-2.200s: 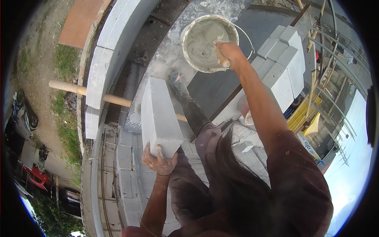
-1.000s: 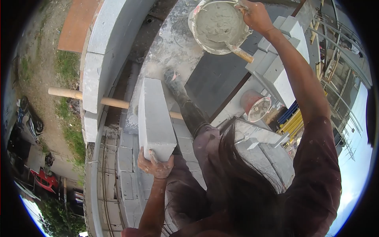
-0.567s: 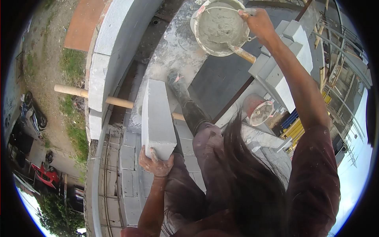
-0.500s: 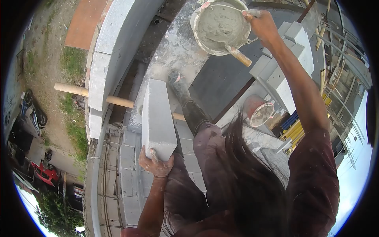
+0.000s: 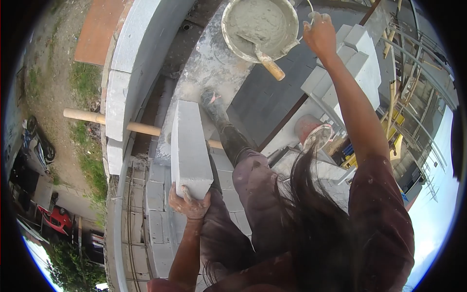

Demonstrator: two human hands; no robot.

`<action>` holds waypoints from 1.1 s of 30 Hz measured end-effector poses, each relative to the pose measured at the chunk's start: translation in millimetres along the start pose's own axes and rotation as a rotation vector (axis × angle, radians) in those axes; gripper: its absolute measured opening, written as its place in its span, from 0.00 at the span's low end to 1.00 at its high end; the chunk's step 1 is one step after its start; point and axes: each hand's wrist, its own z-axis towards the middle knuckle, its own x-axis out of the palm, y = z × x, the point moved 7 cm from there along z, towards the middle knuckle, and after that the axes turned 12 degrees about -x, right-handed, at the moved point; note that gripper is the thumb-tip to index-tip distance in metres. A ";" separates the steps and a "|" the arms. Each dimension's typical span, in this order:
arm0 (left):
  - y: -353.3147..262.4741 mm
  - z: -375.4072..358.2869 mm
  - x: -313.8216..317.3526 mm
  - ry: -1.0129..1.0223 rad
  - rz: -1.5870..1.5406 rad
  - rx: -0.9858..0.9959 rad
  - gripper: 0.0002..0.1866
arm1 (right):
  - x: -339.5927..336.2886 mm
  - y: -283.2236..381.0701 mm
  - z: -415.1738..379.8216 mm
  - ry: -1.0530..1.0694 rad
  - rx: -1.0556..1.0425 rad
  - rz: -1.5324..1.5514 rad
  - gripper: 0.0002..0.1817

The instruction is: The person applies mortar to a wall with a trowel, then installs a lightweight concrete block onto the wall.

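A: Identify the primary component.
B: One lightweight concrete block (image 5: 188,151), tilted over the near left corner of the splashed board (image 5: 206,70). Whether its far end bears on the board cannot be told.

A: State of the hands?
B: Left hand (image 5: 190,204): closed on the block's near end, thumb against the end face. Right hand (image 5: 318,35): fingers curled at the wire handle (image 5: 310,6) of the mortar bucket (image 5: 226,36); whether they grip the wire cannot be told.

A: Condition of the bucket?
B: Located at the board's far end, overlapping its right edge. It contains wet mortar (image 5: 260,19). The trowel (image 5: 267,63) lies across the rim, blade in the mortar, wooden grip projecting outward.

A: Which step is in hand?
B: In judgement, bucket positioning, with the block held ready. No mortar coat is visible on its exposed faces.

A: What does the next move call for?
B: Drawing mortar would call for the right hand to be free of the wire and on the wooden grip, the left keeping the block steady.

A: Surroundings?
B: Beyond the right edge, a block stack (image 5: 357,61) and a second bucket (image 5: 306,127); beyond the left edge, a curved block wall (image 5: 127,73).
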 end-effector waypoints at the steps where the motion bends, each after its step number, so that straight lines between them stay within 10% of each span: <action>1: 0.5 -0.8 0.0 0.002 -0.003 -0.006 0.51 | 18.4 33.4 -25.4 0.261 0.004 0.083 0.22; 4: 1.8 -3.9 -4.7 0.021 -0.001 0.000 0.51 | 91.3 88.5 -103.4 0.793 0.035 0.188 0.28; 12: 4.5 -1.4 -5.5 0.027 -0.020 -0.004 0.48 | 45.4 103.5 -34.8 0.943 -0.071 0.054 0.19; 17: 1.5 -5.6 -4.0 0.019 -0.006 -0.014 0.51 | -36.9 109.2 -13.0 0.818 -0.275 -0.316 0.16; 23: 3.2 -2.2 -6.7 0.024 -0.053 -0.013 0.48 | 31.6 173.6 -16.3 0.620 -0.668 -0.253 0.23; 33: 0.3 5.6 -10.0 0.012 -0.061 -0.029 0.45 | 22.9 70.7 -76.0 0.710 -0.095 -0.127 0.20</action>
